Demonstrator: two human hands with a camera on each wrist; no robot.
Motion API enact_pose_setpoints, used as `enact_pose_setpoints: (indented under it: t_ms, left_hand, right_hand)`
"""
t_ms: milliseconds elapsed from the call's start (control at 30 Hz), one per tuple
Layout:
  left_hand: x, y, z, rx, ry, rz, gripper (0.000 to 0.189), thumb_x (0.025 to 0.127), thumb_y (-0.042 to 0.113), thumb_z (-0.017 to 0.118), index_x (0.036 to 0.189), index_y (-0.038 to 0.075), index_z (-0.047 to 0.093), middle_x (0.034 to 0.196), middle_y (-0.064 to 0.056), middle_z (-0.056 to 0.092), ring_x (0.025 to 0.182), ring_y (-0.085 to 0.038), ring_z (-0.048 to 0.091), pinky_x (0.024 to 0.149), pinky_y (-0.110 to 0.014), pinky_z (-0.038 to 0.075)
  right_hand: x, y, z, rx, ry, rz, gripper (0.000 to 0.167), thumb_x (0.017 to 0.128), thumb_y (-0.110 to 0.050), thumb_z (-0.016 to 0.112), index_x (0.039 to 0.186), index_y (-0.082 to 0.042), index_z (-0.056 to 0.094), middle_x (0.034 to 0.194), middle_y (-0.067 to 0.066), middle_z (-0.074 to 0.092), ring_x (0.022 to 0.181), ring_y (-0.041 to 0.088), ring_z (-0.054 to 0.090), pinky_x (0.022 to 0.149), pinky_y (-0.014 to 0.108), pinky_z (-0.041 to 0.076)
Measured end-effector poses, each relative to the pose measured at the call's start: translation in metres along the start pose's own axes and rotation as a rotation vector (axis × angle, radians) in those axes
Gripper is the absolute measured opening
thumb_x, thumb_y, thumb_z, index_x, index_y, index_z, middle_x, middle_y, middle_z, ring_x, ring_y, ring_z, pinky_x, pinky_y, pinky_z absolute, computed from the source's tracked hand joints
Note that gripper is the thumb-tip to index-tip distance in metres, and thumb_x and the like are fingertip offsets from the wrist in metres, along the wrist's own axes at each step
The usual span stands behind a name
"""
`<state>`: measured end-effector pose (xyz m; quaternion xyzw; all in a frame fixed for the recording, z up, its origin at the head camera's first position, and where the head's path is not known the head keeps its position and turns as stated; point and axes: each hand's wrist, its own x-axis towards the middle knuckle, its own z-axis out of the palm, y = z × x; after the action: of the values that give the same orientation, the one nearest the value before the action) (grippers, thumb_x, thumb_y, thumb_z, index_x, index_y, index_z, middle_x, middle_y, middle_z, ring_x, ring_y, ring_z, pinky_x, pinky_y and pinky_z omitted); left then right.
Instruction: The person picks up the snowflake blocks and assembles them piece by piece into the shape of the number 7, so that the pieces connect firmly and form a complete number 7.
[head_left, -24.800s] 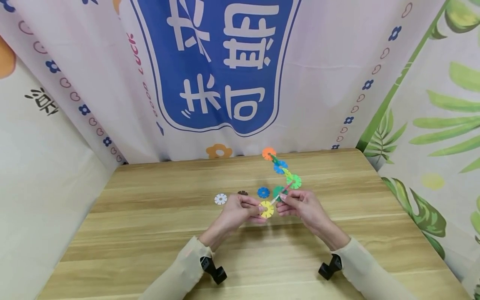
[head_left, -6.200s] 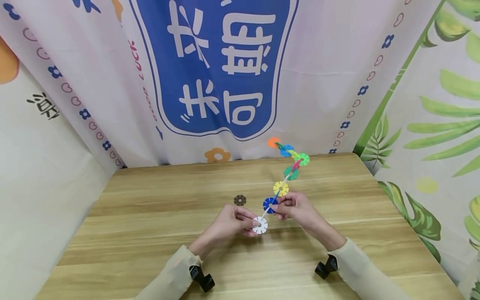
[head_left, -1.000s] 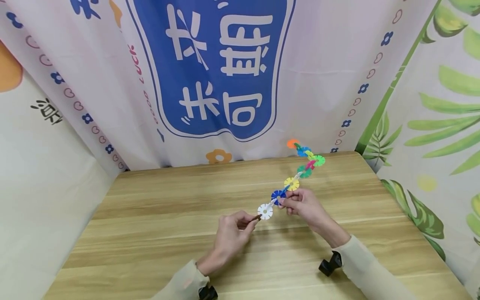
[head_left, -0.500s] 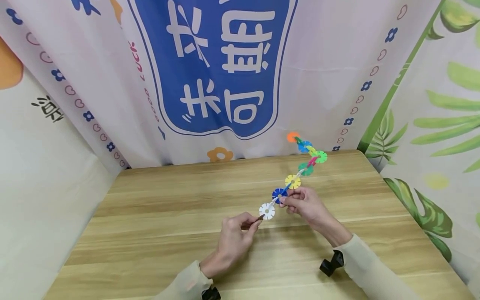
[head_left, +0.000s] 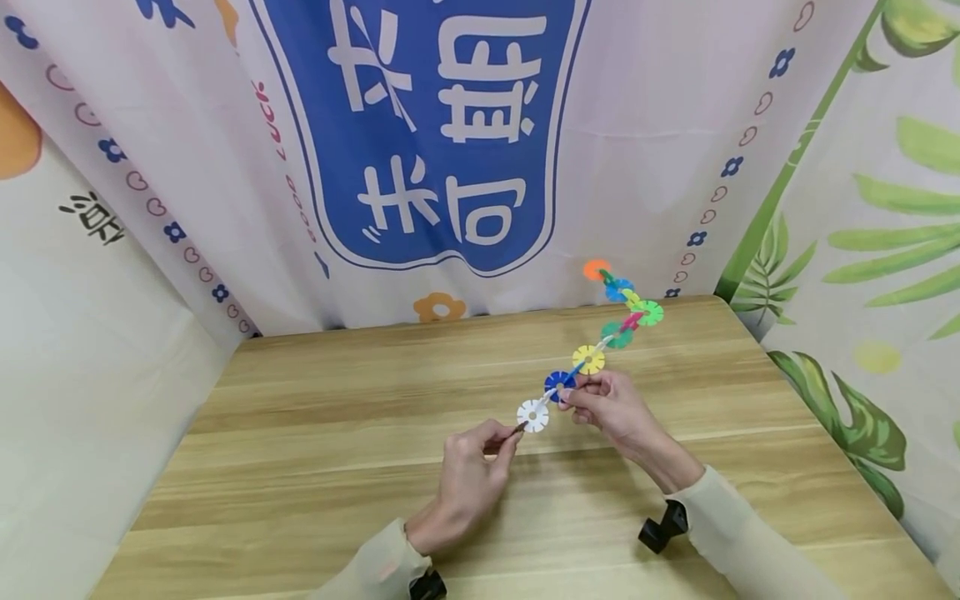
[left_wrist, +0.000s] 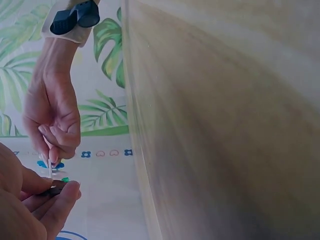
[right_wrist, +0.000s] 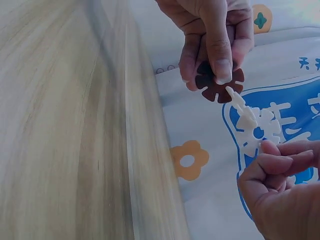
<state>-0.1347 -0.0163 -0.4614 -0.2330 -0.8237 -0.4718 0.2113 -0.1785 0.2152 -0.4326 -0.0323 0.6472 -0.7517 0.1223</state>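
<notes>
A chain of notched plastic discs slants across the head view, from an orange disc (head_left: 597, 270) through a light green disc (head_left: 650, 313) and a yellow disc (head_left: 588, 360) to a white disc (head_left: 533, 415) nearest me. My right hand (head_left: 617, 414) pinches the dark blue disc (head_left: 558, 385) close to that end. Thumb and fingers of my left hand (head_left: 474, 471) pinch a brown disc (right_wrist: 218, 85), seen almost edge-on from the head. The brown disc's notched rim touches the edge of the white disc (right_wrist: 239, 104) in the right wrist view; how deep they sit together I cannot tell.
The chain is held above a wood-grain table (head_left: 315, 433). A printed curtain (head_left: 622, 183) hangs along its back edge, and the chain's orange end reaches in front of it. A leaf-patterned cloth (head_left: 892, 250) stands at the right.
Earlier the brown disc lay on the table; now my left hand holds it against the chain's white end. White and blue discs once loose are in the chain. Lately the chain rises slightly.
</notes>
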Motion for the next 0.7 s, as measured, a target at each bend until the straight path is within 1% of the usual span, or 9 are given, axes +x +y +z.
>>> enact_pose_setpoints:
  t_ms: [267, 367, 467, 567, 633, 700]
  left_hand:
    - [0.0050, -0.0002, -0.0013, -0.022, 0.018, 0.009, 0.010, 0.086, -0.006, 0.080, 0.088, 0.003, 0.077, 0.086, -0.013, 0.081, 0.071, -0.015, 0.078, 0.066, -0.014, 0.063]
    - [0.0053, 0.0000, -0.0015, -0.024, 0.007, 0.004, 0.009, 0.086, -0.006, 0.079, 0.088, 0.003, 0.076, 0.086, -0.014, 0.081, 0.070, -0.015, 0.078, 0.065, -0.013, 0.062]
    - [0.0043, 0.0000, -0.0016, -0.011, -0.015, -0.010, 0.009, 0.086, -0.006, 0.079, 0.088, 0.002, 0.076, 0.085, -0.013, 0.081, 0.070, -0.015, 0.077, 0.065, -0.012, 0.062]
    - [0.0034, 0.0007, -0.0024, -0.003, -0.081, -0.032, 0.009, 0.087, -0.006, 0.079, 0.089, 0.002, 0.076, 0.085, -0.013, 0.080, 0.073, -0.015, 0.077, 0.068, -0.012, 0.062]
    - [0.0031, 0.0015, -0.0036, -0.011, -0.152, -0.051, 0.008, 0.088, -0.004, 0.079, 0.091, 0.002, 0.075, 0.087, -0.012, 0.080, 0.075, -0.014, 0.077, 0.070, -0.011, 0.062]
    - [0.0036, 0.0022, -0.0058, -0.039, -0.225, -0.076, 0.005, 0.089, 0.000, 0.079, 0.092, 0.003, 0.075, 0.088, -0.011, 0.081, 0.076, -0.012, 0.077, 0.070, -0.012, 0.062]
  right_hand:
    - [-0.0023, -0.0022, 0.0045, 0.005, 0.034, -0.010, 0.009, 0.099, 0.002, 0.065, 0.094, -0.001, 0.058, 0.082, 0.001, 0.077, 0.071, 0.009, 0.068, 0.060, 0.017, 0.055]
    - [-0.0025, -0.0015, 0.0055, 0.005, 0.044, -0.012, 0.009, 0.099, 0.002, 0.065, 0.095, -0.002, 0.058, 0.082, -0.001, 0.077, 0.072, 0.008, 0.068, 0.060, 0.017, 0.055]
    - [-0.0019, 0.0002, 0.0057, -0.023, 0.056, 0.001, 0.008, 0.099, 0.002, 0.066, 0.095, -0.002, 0.059, 0.081, -0.002, 0.076, 0.071, 0.008, 0.068, 0.061, 0.017, 0.055]
    - [-0.0008, 0.0015, 0.0040, -0.086, 0.058, 0.024, 0.006, 0.099, 0.000, 0.065, 0.099, -0.001, 0.060, 0.082, -0.002, 0.075, 0.074, 0.008, 0.069, 0.063, 0.019, 0.057]
    - [0.0004, 0.0019, 0.0026, -0.126, 0.054, 0.033, 0.006, 0.100, -0.001, 0.064, 0.102, 0.002, 0.059, 0.084, -0.001, 0.074, 0.076, 0.008, 0.069, 0.064, 0.020, 0.057]
    - [0.0013, 0.0023, 0.0011, -0.171, 0.039, 0.042, 0.009, 0.101, -0.003, 0.063, 0.105, 0.004, 0.059, 0.086, 0.000, 0.073, 0.077, 0.008, 0.068, 0.066, 0.021, 0.058]
